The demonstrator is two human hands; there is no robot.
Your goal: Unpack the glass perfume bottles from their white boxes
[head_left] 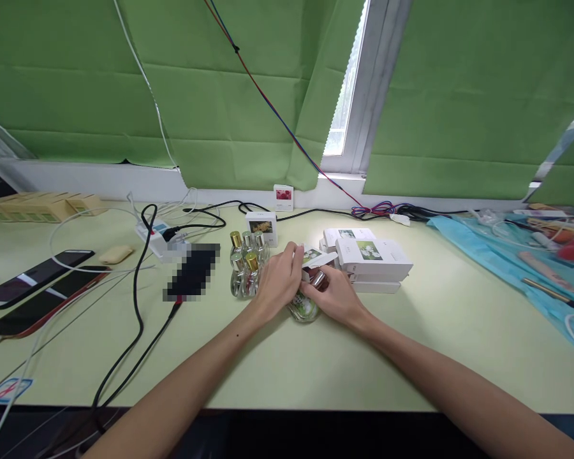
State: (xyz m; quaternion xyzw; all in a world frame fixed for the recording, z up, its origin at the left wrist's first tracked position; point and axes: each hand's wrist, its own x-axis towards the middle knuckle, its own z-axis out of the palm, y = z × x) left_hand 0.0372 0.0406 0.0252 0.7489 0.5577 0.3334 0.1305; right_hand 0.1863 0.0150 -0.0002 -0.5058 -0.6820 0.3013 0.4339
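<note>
Over the pale yellow-green table [287, 376], the left hand [278, 279] is closed around a small white cardboard carton with a flower picture [312, 256], its fingers partly hiding it, while the right hand [338, 297] grips a small shiny silver-coloured piece [320, 279] right beside the carton. Just below both hands lies a rounded, clear-edged green-and-white object [304, 310], partly covered. Clear glass bottles with gold and silver caps [239, 285] stand near the left hand; stacked white flower-printed boxes [379, 260] sit beyond the right.

Pale-topped table [287, 376]: glass bottles [238, 282], white boxes [375, 260], phones [43, 303], power strip [159, 243], cables [135, 287].
</note>
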